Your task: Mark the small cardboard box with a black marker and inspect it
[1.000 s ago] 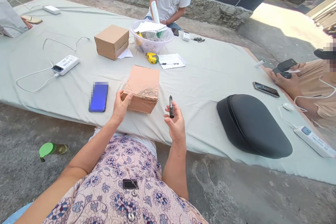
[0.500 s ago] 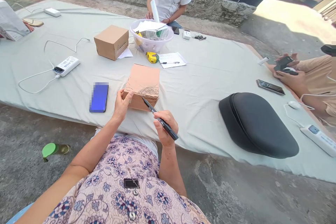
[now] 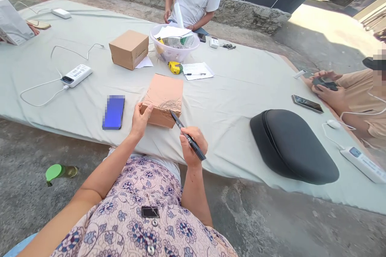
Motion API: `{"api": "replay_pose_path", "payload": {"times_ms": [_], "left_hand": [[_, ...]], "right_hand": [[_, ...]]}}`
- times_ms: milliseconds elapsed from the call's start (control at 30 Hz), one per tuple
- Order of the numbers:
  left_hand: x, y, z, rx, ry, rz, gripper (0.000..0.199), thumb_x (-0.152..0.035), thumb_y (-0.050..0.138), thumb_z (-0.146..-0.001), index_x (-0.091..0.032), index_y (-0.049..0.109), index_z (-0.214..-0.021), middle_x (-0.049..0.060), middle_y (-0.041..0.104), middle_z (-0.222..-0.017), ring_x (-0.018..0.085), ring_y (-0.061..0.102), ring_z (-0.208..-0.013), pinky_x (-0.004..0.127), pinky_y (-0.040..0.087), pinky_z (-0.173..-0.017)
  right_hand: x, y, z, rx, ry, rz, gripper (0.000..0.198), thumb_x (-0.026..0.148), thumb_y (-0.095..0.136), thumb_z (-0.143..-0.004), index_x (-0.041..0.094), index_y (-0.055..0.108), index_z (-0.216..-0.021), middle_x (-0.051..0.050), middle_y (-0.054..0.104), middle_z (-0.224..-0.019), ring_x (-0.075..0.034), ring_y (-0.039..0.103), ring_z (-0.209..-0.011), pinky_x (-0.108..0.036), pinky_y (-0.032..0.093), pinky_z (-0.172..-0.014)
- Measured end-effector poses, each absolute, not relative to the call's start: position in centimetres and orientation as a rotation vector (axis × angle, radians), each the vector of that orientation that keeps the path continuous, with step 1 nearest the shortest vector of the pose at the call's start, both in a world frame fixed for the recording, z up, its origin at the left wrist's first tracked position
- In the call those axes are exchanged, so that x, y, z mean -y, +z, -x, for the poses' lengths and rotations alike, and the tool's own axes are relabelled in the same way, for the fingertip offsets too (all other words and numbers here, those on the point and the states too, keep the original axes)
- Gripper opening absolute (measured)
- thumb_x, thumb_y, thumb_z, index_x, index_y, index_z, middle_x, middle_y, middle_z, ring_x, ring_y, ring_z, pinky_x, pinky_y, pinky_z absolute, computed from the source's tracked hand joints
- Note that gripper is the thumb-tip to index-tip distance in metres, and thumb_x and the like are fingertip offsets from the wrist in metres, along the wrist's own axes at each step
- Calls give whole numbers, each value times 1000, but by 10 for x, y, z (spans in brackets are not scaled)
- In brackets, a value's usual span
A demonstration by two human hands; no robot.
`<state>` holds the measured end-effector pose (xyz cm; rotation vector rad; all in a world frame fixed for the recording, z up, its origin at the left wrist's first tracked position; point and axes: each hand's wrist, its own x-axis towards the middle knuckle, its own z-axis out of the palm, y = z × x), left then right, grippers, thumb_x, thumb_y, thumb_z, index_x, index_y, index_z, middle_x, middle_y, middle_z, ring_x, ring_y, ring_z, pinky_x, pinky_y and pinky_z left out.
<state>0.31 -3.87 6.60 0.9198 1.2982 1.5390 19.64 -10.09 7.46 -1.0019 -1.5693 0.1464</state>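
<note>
In front of me on the cloth-covered table is a small cardboard box [image 3: 163,92], with dark pen lines crowded along its near top edge. My left hand [image 3: 140,119] grips the box's left near corner, thumb over the front and top edge. Between the fingers of my right hand [image 3: 194,144] is a black marker pen [image 3: 188,136], slanted up and left. Its tip meets the box near the lined edge at the right. Left of the box lies a phone [image 3: 113,112] with a blue screen.
Behind stand another cardboard box [image 3: 128,50] and a plastic basin [image 3: 175,52], with a yellow tape measure [image 3: 175,67] and a paper with a pen [image 3: 197,71] nearby. A black cushion-like object [image 3: 295,146] and power strip [image 3: 363,164] lie right. Other people sit across and at right.
The marker's tip has shifted slightly right along the box's edge, my right hand moving with it. My left hand keeps its hold. The person across has drawn one hand back from the basin.
</note>
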Motion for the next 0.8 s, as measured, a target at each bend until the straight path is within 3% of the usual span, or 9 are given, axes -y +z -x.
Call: {"api": "replay_pose_path", "payload": {"times_ms": [167, 300, 433, 533, 700, 800], "left_hand": [[29, 56, 2, -1346, 1552, -995, 51, -57, 69, -85, -21, 60, -120, 10, 66, -131, 24, 59, -129, 36, 44, -111], [20, 50, 1, -1422, 1567, -1054, 53, -61, 68, -86, -21, 63, -121, 12, 65, -132, 26, 57, -131, 36, 43, -113], [21, 48, -4, -1508, 1507, -1121, 58, -61, 69, -85, -21, 61, -126, 14, 64, -134, 29, 55, -132, 41, 39, -116], [28, 48, 2, -1573, 1484, -1183, 62, -60, 63, -88, -20, 56, -134, 17, 60, -139, 31, 53, -136, 45, 37, -117], [36, 55, 55, -1868, 1626, -1434, 56, -51, 59, -91, -18, 56, -136, 17, 58, -142, 31, 50, -138, 45, 34, -121], [38, 60, 99, -2343, 1379, -1366, 55, -46, 52, -95, -11, 57, -138, 25, 54, -145, 39, 43, -142, 56, 29, -121]], "right_hand": [[96, 58, -208, 1244, 80, 1003, 20, 39, 57, -96, 24, 67, -86, 3, 62, -66, -16, 60, -63, -36, 52, -72], [75, 44, -235, 1205, 31, 1386, 30, 45, 56, -94, 20, 68, -104, -8, 72, -95, -22, 67, -88, -41, 54, -86], [52, 18, -253, 1445, 84, 1682, 60, 58, 60, -85, 15, 64, -126, -18, 70, -116, -31, 62, -108, -52, 49, -99], [46, -1, -254, 1508, 65, 1899, 73, 61, 65, -80, 13, 61, -135, -21, 67, -123, -37, 57, -116, -58, 44, -102], [49, -13, -246, 1559, 27, 2006, 63, 52, 67, -84, 16, 63, -135, -21, 63, -131, -37, 55, -123, -59, 40, -106], [47, -13, -245, 1531, 51, 1998, 59, 51, 64, -87, 18, 62, -135, -20, 62, -135, -36, 55, -125, -56, 40, -107]]}}
